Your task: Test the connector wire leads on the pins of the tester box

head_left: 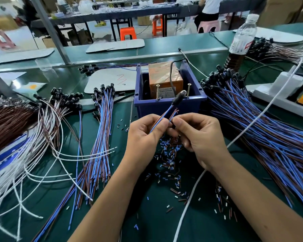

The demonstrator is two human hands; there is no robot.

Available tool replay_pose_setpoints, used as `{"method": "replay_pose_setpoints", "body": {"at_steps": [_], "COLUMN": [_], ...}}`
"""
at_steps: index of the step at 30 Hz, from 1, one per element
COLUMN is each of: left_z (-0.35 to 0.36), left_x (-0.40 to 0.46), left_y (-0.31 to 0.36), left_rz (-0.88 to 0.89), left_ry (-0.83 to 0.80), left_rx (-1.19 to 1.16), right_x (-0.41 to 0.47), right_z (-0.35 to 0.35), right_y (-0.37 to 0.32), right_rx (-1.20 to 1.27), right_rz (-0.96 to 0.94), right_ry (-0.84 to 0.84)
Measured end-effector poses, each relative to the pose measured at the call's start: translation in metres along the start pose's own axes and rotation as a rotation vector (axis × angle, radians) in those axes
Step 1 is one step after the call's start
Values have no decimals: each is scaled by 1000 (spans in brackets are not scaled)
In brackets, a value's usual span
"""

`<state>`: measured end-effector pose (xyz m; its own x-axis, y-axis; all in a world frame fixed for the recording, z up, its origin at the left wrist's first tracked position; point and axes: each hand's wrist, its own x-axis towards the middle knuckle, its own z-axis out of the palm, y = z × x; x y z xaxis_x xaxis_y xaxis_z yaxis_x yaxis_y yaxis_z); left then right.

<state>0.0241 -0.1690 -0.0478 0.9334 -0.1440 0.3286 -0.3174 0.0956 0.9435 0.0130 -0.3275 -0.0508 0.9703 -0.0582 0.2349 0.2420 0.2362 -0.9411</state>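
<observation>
The connector wire (166, 112) looks feather-light and limp: two thin leads, blue and brown, that will bend at any touch, with a small black connector (177, 98) at the far end as the only stiff part. I judge it best held near the bare lead tips, close enough that the tips stay steerable onto a pin, since a grip further back would let them droop and wander. The left hand (143, 135) has its fingers curled, thumb and forefinger pinching the leads on its inner side, the wire rising up and away from it toward the connector. Just to its right, nearly touching it, the right hand (198, 135) is also curled, its thumb and forefinger nipping the short stripped ends that stick up between the two hands; how firmly, I cannot tell. Beyond both hands, just past the fingertips, sits the tester box (164, 79) inside a blue bin (170, 103), with two upright screw pins, one (157, 92) ahead of the left hand and one (188, 89) ahead of the right; the connector hangs close to the right-side pin, and the leads touch neither.
</observation>
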Motion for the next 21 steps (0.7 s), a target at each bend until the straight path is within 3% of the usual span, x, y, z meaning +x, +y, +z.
{"method": "replay_pose_setpoints", "body": {"at_steps": [21], "left_z": [4], "left_x": [0], "left_y": [3], "left_rz": [45], "left_ry": [31], "left_rx": [111], "right_x": [0], "right_z": [11], "right_y": [-1], "right_rx": [-19], "right_rz": [-37], "right_ry": [14]}}
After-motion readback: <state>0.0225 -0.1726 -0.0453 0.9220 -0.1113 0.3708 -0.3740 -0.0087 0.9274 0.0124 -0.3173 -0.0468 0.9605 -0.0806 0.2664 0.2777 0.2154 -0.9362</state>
